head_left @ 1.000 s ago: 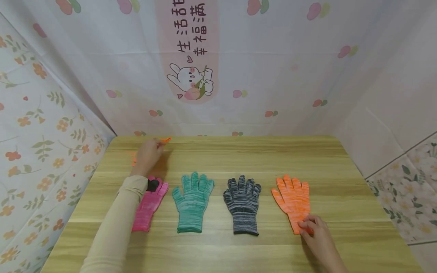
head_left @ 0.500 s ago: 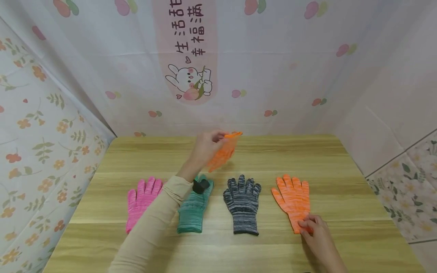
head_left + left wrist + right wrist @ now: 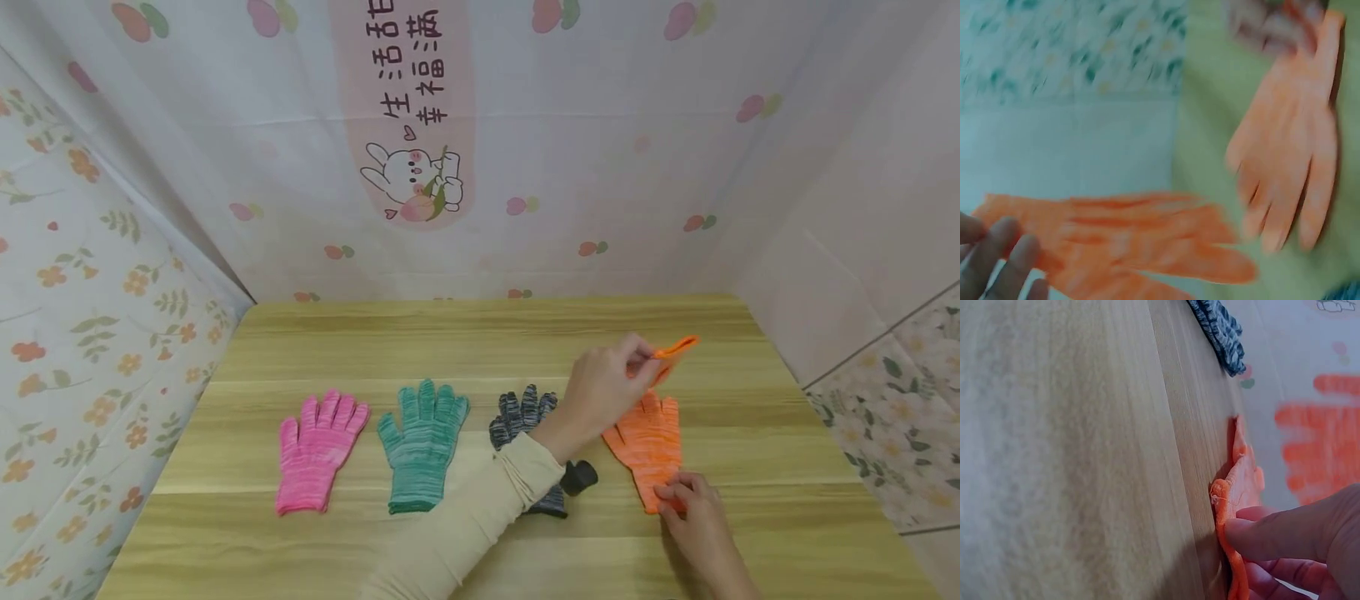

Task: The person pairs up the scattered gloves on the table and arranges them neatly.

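My left hand (image 3: 607, 383) pinches an orange knit glove (image 3: 1141, 234) by its cuff and holds it in the air at the right, fingers of the glove hanging downward. Below it a second orange glove (image 3: 651, 454) lies flat on the table, its fingertips partly covered by the left hand and the hanging glove. My right hand (image 3: 703, 521) pinches that lying glove's cuff (image 3: 1225, 519) between thumb and fingers. Left of it lies a black-and-grey striped glove (image 3: 513, 417), partly hidden by the left forearm.
A green glove (image 3: 423, 446) and a pink glove (image 3: 318, 454) lie flat in the same row, fingers away from me. The wooden table (image 3: 465, 333) meets a printed curtain (image 3: 562, 150) at its far edge. A black wrist camera (image 3: 580, 477) sits on the left wrist.
My left hand has carried the orange glove from the table's far left corner across to the right, now over the lying orange glove. The right hand has stayed at the cuff.
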